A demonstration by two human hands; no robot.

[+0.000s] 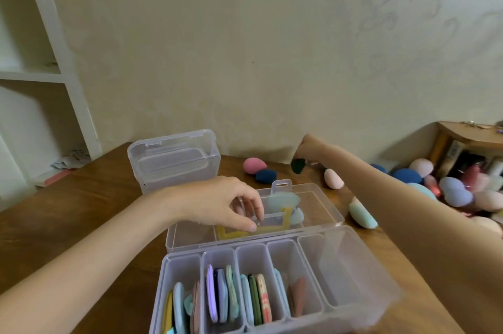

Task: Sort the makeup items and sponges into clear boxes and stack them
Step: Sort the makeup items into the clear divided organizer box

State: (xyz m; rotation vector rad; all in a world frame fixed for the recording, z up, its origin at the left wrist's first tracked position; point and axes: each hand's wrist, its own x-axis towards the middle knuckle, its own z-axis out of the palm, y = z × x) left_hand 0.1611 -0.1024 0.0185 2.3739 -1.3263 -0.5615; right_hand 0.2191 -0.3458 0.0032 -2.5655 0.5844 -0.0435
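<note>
Left hand (226,201) pinches clear divider (269,216) inside open box (324,206). Right hand (309,150) grips dark green sponge (297,165) above table (81,197), beyond box.

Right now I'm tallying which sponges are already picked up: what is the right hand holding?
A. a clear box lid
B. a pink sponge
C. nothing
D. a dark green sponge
D: the right hand pinches a dark green sponge above the table, beyond the open box.
</note>
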